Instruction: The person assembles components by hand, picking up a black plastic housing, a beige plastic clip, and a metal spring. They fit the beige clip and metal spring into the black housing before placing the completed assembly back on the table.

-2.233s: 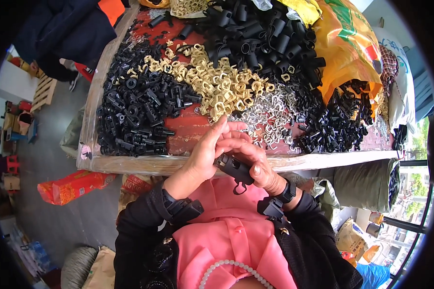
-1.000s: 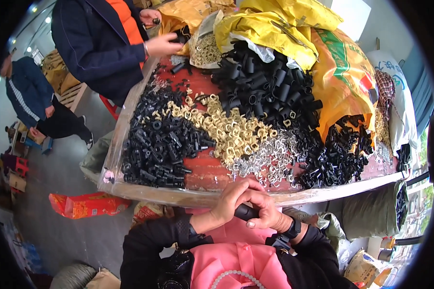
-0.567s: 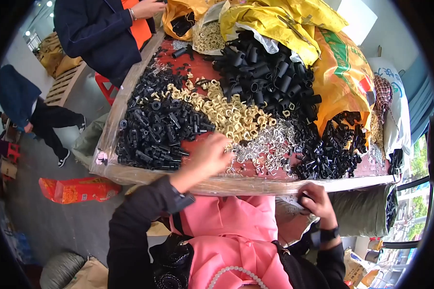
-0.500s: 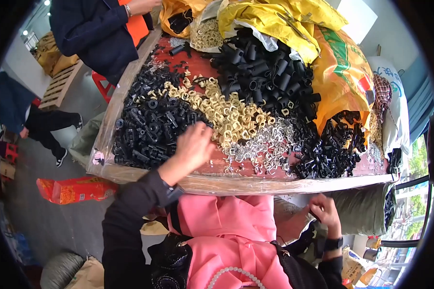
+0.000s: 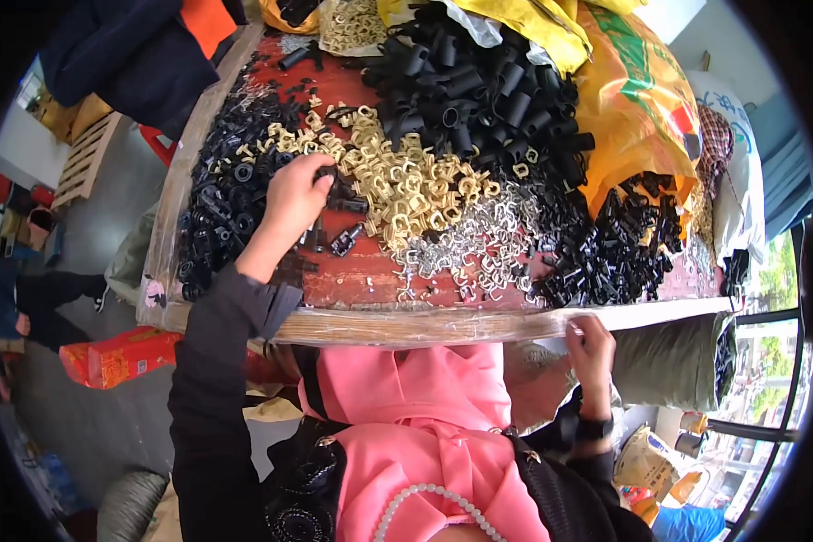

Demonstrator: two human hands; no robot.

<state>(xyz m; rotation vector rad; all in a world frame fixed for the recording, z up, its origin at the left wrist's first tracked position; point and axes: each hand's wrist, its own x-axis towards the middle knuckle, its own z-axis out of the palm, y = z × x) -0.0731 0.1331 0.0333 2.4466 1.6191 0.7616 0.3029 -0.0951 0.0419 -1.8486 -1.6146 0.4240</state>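
Note:
My left hand (image 5: 295,206) is over the pile of black plastic fittings (image 5: 230,212) at the left of the table, its fingers curled around a small black plastic part (image 5: 328,175). A few more dark pieces, among them a black clip-like fitting (image 5: 346,239), lie loose on the red surface beside it. Close to its fingertips rises a heap of gold-coloured metal rings (image 5: 406,185). My right hand (image 5: 593,350) is at the table's front edge on the right, with its fingers bent together; whatever it may hold is hidden.
Silver metal hooks (image 5: 479,257) lie right of the gold rings, then small black pieces (image 5: 569,262). Black tubes (image 5: 479,99) are heaped behind. An orange sack (image 5: 632,117) spills black parts at the right. A wooden rim (image 5: 406,330) borders the table. Another person's dark sleeve (image 5: 117,54) shows far left.
My left hand has moved left and farther back, and red surface now shows where black fittings lay. My right hand has risen toward the table edge. The whole view has shifted slightly.

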